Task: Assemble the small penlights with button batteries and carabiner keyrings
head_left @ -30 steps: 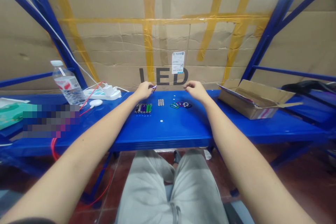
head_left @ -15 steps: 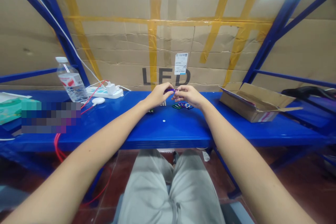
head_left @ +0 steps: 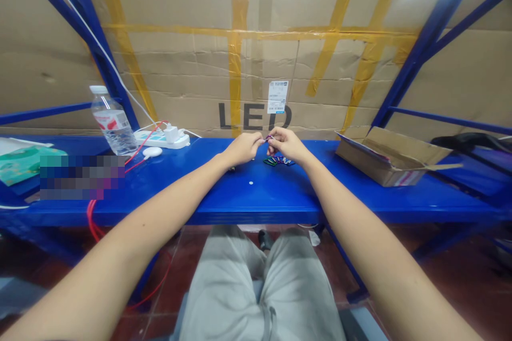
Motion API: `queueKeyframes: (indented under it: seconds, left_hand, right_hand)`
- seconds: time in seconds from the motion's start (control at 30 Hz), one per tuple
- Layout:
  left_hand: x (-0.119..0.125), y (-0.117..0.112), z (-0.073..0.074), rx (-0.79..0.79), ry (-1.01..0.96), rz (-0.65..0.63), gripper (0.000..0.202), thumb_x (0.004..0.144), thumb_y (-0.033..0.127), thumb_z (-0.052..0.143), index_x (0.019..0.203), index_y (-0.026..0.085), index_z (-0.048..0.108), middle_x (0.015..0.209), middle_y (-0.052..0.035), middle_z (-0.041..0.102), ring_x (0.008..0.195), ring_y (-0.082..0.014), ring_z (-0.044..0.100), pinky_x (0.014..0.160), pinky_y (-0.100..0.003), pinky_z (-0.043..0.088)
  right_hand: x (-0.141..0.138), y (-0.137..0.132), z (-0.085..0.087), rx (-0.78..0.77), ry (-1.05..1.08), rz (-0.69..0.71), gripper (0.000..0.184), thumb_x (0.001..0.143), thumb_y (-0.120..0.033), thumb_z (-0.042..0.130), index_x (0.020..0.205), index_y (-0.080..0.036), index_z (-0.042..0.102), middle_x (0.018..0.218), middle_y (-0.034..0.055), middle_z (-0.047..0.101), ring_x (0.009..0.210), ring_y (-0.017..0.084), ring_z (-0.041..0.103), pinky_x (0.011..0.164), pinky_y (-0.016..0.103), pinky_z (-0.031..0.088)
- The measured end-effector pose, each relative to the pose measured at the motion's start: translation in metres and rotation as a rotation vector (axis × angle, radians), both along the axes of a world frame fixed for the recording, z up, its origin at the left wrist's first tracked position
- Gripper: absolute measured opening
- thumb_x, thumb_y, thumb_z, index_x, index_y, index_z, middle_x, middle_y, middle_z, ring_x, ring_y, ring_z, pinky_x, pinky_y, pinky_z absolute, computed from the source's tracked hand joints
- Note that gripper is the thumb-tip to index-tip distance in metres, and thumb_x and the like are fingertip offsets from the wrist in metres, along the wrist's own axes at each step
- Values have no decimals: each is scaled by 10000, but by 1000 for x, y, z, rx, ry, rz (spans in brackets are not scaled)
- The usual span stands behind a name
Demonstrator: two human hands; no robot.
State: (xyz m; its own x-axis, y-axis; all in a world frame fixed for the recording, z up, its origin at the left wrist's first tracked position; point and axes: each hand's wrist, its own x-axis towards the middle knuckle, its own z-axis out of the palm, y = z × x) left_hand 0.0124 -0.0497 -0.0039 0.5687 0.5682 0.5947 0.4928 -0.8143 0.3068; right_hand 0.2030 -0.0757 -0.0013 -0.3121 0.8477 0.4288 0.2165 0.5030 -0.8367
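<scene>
My left hand is closed in a pinch above the blue table, its fingertips meeting those of my right hand. Between them is a small purple metallic clip, mostly covered by the fingers; its exact shape is hard to make out. The right thumb and forefinger grip it too, with the other fingers curled. On the table just below my right hand, several coloured carabiner-like clips lie fanned out side by side. Small metal pieces show partly behind my left wrist.
An open cardboard box stands at the right on the blue table. To the left are a water bottle, a white power strip, red cables and a green packet. A large taped cardboard sheet closes off the back.
My left hand has turned, its fingers now pinched more tightly at the clip. Less of the purple clip shows, and the small metal pieces under the left hand are more hidden.
</scene>
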Motion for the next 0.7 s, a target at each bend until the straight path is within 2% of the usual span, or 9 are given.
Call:
queueKeyframes:
  seconds: [0.13, 0.3, 0.37, 0.47, 0.57, 0.7]
  left_hand:
    - [6, 2, 0, -244, -149, -59, 271, 951, 258, 456, 703, 181, 532, 662, -16, 583, 638, -147, 531, 640, -287, 403]
    - [7, 1, 4, -658, -344, -127, 121, 930, 259, 506, 832, 196, 539, 575, 41, 474, 454, -88, 380, 483, -245, 305]
    - [4, -2, 6, -746, -368, -133, 131, 921, 315, 548, 842, 211, 531, 569, 51, 451, 424, -77, 348, 457, -239, 263]
    - [1, -3, 8, -776, -385, -118, 164, 888, 357, 606, 835, 223, 530, 579, 56, 441, 409, -63, 321, 448, -234, 235]
    - [-2, 3, 8, -757, -391, -72, 92, 872, 298, 581, 839, 216, 556, 600, 45, 478, 412, -60, 330, 445, -235, 234]
    - [-13, 18, 5, -563, -277, 31, 89, 816, 237, 534, 793, 185, 602, 650, 12, 572, 500, -88, 447, 517, -250, 351]
  right_hand:
    - [-1, 2, -1, 34, 3, -21, 261, 829, -363, 696, 830, -213, 482, 545, -43, 579, 567, 151, 639, 556, 268, 510]
    - [-1, 2, 0, 75, -21, -77, 249, 826, -384, 698, 847, -200, 532, 575, -19, 606, 572, 145, 628, 545, 258, 503]
    - [-2, 1, 1, 72, -26, -85, 234, 834, -379, 688, 869, -196, 547, 587, -12, 621, 568, 144, 626, 548, 260, 507]
    - [-3, -1, 3, 56, -34, -100, 207, 847, -354, 676, 878, -187, 557, 581, -2, 632, 545, 147, 619, 539, 264, 503]
    - [-3, -2, 4, 41, -21, -119, 182, 857, -324, 668, 866, -182, 555, 570, 0, 632, 513, 144, 610, 518, 261, 498]
    - [-3, -1, 4, 22, -24, -142, 171, 859, -301, 674, 851, -174, 561, 569, 2, 634, 484, 133, 602, 492, 246, 494]
